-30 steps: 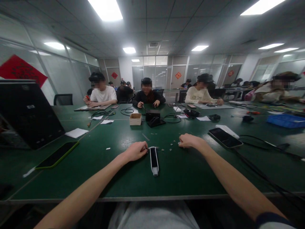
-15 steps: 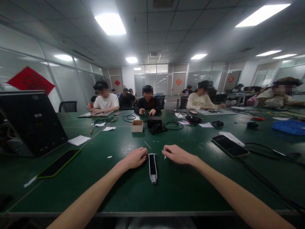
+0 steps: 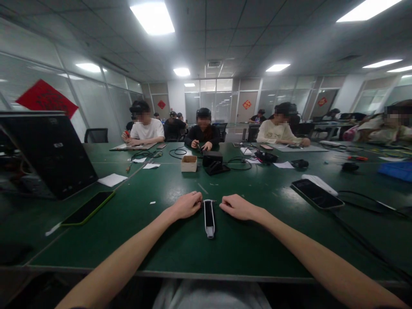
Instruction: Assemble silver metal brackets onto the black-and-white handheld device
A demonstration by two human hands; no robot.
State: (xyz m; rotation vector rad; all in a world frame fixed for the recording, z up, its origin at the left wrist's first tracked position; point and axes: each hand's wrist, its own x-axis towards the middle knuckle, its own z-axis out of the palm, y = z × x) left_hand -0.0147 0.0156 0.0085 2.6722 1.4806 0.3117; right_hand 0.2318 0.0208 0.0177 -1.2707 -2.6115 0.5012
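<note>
A slim pen-shaped device (image 3: 209, 214) with a white frame and a dark face lies lengthwise on the green table in front of me. At its far left end rests my left hand (image 3: 187, 205), fingers curled closed beside or against the frame; what they grip, if anything, is hidden. A tiny thin piece (image 3: 215, 201) sticks out at the device's far right corner. Just right of that, a small gap away from the device, my right hand (image 3: 238, 207) lies with its fingers bent together. Its fingertips are hidden from view, so their content cannot be made out.
A phone in a green case (image 3: 88, 209) and a black computer case (image 3: 48, 154) stand left. On the right lie another phone (image 3: 317, 194), cables and a blue tray (image 3: 397, 171). Ahead are a small cardboard box (image 3: 189, 164), a black stand (image 3: 216, 165) and co-workers seated opposite.
My view has tilted and shifted slightly. My right hand sits a little closer to the device, and the small pale piece seen at its fingertips no longer shows. The device stays on the table.
</note>
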